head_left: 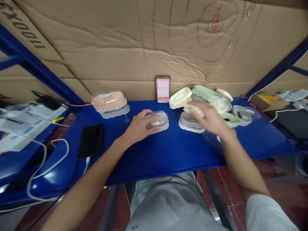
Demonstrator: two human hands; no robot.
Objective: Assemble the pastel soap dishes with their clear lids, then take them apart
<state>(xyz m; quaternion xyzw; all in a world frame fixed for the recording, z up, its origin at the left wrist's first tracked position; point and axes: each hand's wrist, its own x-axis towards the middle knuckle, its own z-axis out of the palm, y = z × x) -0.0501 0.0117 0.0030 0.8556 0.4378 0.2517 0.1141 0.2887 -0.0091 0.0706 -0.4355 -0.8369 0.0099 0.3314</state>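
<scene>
1. While the head view looks down on a blue table [168, 154], the left hand [139, 126] rests on a clear-lidded soap case [157, 121] near the middle of the tabletop; the fingers curl over its near left side and the thumb lies along its front, so the hand grips the case where it sits.
2. To the right, the right hand [209, 117] is blurred above a pile of soap-case parts; its fingers are spread and half open, and I cannot tell whether they hold anything. It is over or just touching a cream base with a grey insert [189, 123], which lies on the table just right of the held case.
3. Behind the right hand lie a cream tray [180, 97], a pale green lid [204, 93], and further cream and green pieces heaped together; a clear lid [246, 113] lies at the right end of the pile.
4. Well to the left, near the back edge, stands a finished case with a peach body [109, 102] under a clear cover.
5. A phone [163, 89] leans upright against the cardboard wall [120, 48] behind the table, between the peach case and the pile.
6. On the left, a second, dark phone [90, 141] lies flat with a white cable [48, 160] plugged in.
</scene>
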